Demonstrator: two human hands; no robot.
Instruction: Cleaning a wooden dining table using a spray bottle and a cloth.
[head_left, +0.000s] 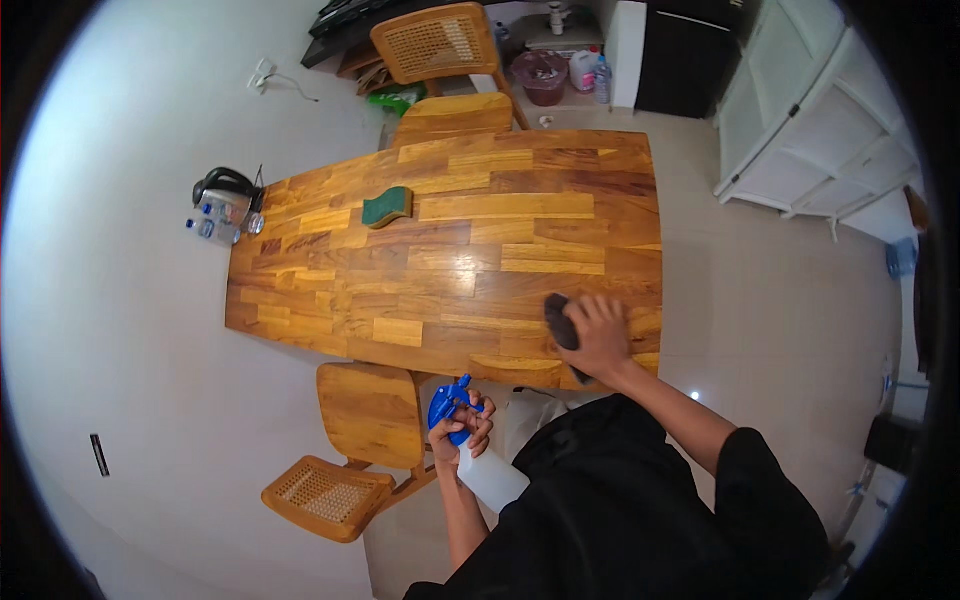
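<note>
My left hand [461, 428] is closed round the neck of a white spray bottle [493, 478] with a blue trigger head [449, 404], held just off the table's near edge. On the right part of the wooden table [440, 290], my right hand [600, 338] presses a dark grey cloth [562, 322] against the top. The hand is slightly blurred and its palm side is hidden. A green scouring sponge [387, 207] with a yellowish underside lies toward the far side of the table, apart from both hands.
An electric kettle [228, 193] and several small plastic bottles [215, 225] stand at the table's left end. One wooden chair [370, 415] is at the near side, another [440, 50] at the far side. A white folding screen [800, 110] stands right, beyond the tiled floor.
</note>
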